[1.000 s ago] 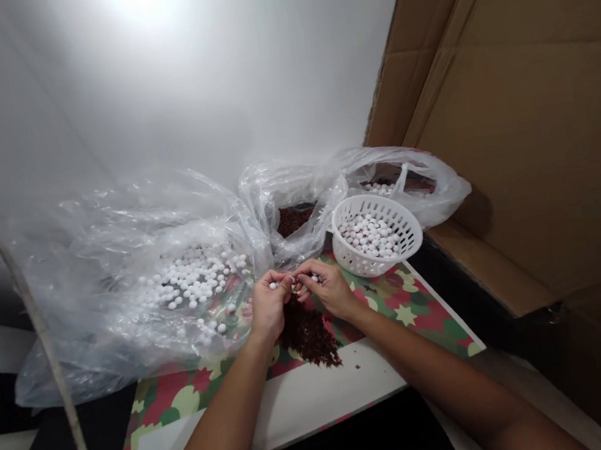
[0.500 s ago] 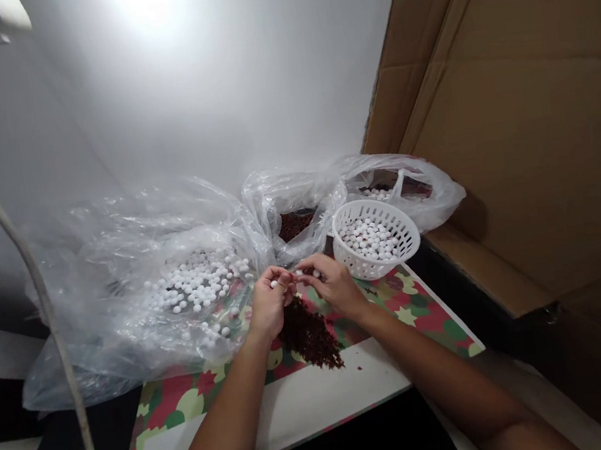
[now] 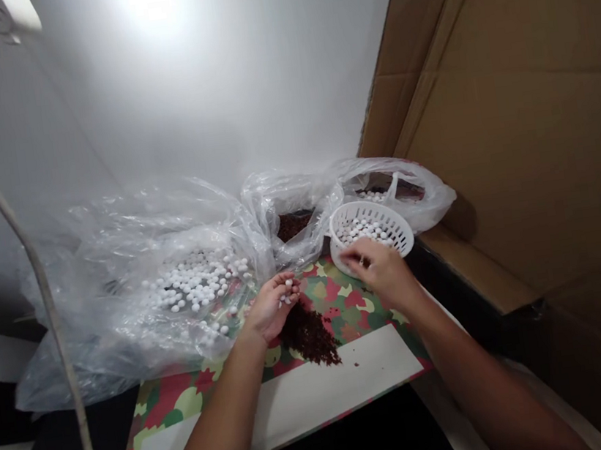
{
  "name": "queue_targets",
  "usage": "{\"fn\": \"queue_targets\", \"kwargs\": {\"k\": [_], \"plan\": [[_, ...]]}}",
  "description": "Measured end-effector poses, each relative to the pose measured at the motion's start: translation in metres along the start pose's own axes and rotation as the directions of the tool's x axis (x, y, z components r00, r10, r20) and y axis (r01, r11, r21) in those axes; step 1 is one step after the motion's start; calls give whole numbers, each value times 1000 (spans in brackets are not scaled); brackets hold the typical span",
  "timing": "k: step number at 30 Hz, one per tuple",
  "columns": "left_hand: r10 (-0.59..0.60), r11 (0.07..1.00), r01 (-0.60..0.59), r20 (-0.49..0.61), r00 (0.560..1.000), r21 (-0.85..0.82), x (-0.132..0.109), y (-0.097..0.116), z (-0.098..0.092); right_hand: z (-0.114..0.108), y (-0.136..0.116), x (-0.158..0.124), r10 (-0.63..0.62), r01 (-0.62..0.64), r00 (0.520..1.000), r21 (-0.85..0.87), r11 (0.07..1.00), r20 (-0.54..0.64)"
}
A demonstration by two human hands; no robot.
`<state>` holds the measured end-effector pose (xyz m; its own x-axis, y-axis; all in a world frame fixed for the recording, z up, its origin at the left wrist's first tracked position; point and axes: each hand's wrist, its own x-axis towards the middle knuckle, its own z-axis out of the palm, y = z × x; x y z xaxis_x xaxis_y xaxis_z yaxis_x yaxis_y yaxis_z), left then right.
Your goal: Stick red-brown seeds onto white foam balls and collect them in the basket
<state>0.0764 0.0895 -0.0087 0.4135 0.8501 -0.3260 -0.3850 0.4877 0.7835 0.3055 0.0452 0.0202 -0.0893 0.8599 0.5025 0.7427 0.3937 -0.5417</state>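
Observation:
My left hand [image 3: 270,310] is curled around several small white balls [image 3: 288,284], just above a pile of dark red crumbly pieces [image 3: 311,338]. Over the near side of a white slotted plastic basket [image 3: 410,234] is my right hand [image 3: 385,273], slightly blurred, its fingers drawn together. Whatever those fingers may hold is hidden. Inside the basket lie many white balls [image 3: 361,229], partly covered by the hand.
A large clear plastic bag [image 3: 92,282] on the left contains loose white balls [image 3: 197,279]. Behind the pile, another plastic bag [image 3: 326,214] shows dark red material [image 3: 292,226]. Cardboard [image 3: 534,150] stands on the right; a pale cable [image 3: 33,260] hangs at left.
My right hand has left my left hand and moved right to the basket. My left hand has stayed near the pile, with the white balls now more visible in it.

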Motion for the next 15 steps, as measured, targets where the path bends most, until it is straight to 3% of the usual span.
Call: {"fn": "queue_targets", "kwargs": {"k": [3, 4, 9, 15], "plan": [[-2, 1000, 2, 16, 1000, 21, 1, -2, -2, 34, -12, -40, 12, -26, 934, 35, 999, 356], [-6, 999, 5, 27, 1000, 39, 1, -2, -2, 45, -12, -50, 62, -73, 924, 13, 997, 376], [-19, 982, 3, 82, 996, 187, -1, -4, -2, 75, -5, -73, 204, -235, 916, 48, 971, 346], [42, 954, -66, 89, 995, 291, 0, -9, -1, 63, -3, -49, 191, -253, 942, 210, 944, 276]]}}
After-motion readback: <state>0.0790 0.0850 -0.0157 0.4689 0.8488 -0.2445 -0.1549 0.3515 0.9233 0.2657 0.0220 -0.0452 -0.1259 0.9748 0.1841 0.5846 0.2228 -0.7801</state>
